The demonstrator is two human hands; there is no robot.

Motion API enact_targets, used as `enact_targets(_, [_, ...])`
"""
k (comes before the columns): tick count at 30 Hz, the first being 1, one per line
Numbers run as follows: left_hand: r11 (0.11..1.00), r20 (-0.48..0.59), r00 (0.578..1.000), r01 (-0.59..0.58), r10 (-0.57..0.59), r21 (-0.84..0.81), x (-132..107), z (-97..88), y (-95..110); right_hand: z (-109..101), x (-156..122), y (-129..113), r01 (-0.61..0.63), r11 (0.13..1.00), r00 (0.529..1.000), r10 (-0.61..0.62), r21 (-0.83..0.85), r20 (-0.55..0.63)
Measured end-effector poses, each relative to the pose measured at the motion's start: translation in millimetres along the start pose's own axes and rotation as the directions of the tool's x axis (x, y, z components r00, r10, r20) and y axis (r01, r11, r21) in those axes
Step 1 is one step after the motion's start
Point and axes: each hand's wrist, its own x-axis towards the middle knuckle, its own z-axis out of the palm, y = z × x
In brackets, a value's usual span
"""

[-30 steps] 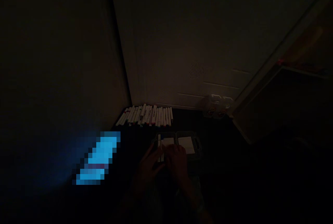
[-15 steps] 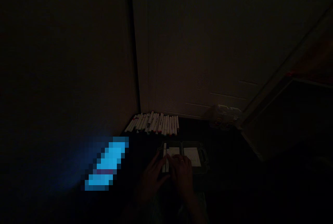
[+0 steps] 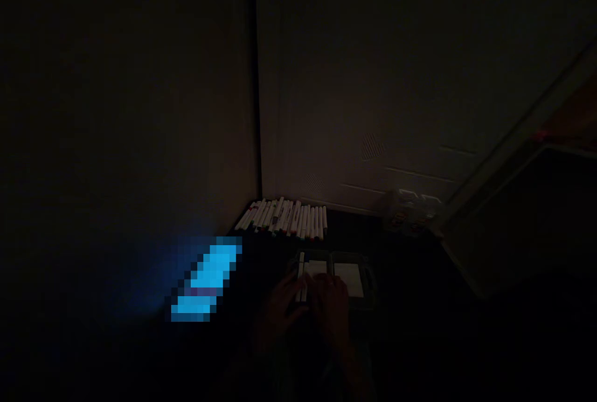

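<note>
The scene is very dark. A clear plastic case [image 3: 370, 293] lies opened flat, with a white sheet [image 3: 349, 280] in its right half. White markers [image 3: 301, 260] stand lengthwise along the left side of the case. My left hand [image 3: 278, 308] reaches in from the left, thumb and fingers apart, fingertips touching beside these markers. From the right, my right hand [image 3: 332, 308] has its fingers bent over the left half, the tips closed at a marker there. Its grip is partly hidden by the dark and by the fingers. Another pale sheet [image 3: 318, 266] shows behind the right hand.
A row of many white markers [image 3: 291, 218] lies at the back by the wall. A bright blue pixelated screen [image 3: 208, 280] glows on the left. A clear plastic container [image 3: 413, 210] stands at the back right. Walls [image 3: 326, 78] close off the back and left.
The view has shifted, so everything sits slightly further right and higher. Both hands stay at the markers in the case, with only slight finger movement.
</note>
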Motion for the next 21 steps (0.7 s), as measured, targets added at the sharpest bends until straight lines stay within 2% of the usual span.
enact_targets(2, [0.996,0.02,0.998,-0.066,0.065,0.063,2,-11.6,1,3,-1,2,0.006,1.0,1.0,-0.006,0.008,-0.015])
enact_targets(5, [0.983,0.019,0.994,-0.113,0.112,0.143,8,-41.1,6,7,-1,5,0.018,1.0,0.999,-0.017,0.026,-0.034])
enact_targets(10, [0.981,-0.132,0.991,0.003,0.023,0.192,31,-102.1,16,9,-3,7,-0.002,1.0,0.999,0.003,0.024,-0.048])
enact_targets(12, [0.977,-0.168,0.986,0.022,0.015,0.211,44,-120.6,9,9,-3,7,0.006,1.0,0.999,-0.005,0.022,-0.051])
enact_targets(14, [0.969,-0.183,0.983,0.072,-0.028,0.237,61,-132.3,-9,9,-4,8,0.015,1.0,0.998,-0.013,0.024,-0.058])
enact_targets(16, [0.943,-0.147,0.982,0.159,-0.12,0.294,83,-137.9,-35,8,-4,8,0.017,0.999,0.998,-0.015,0.03,-0.064])
enact_targets(18, [0.879,-0.072,0.955,0.292,-0.287,0.376,107,-139.3,-59,7,-4,8,0.015,0.999,0.997,-0.011,0.043,-0.072])
enact_targets(19, [0.841,0.034,0.919,0.344,-0.393,0.418,119,-139.3,-68,6,-4,8,0.016,0.998,0.997,-0.012,0.053,-0.075])
enact_targets(20, [0.802,0.139,0.861,0.381,-0.489,0.459,129,-139.1,-75,5,-4,8,0.018,0.998,0.997,-0.013,0.063,-0.079])
enact_targets(21, [0.784,0.184,0.827,0.398,-0.531,0.476,138,-138.8,-79,5,-4,8,0.02,0.997,0.996,-0.014,0.073,-0.085])
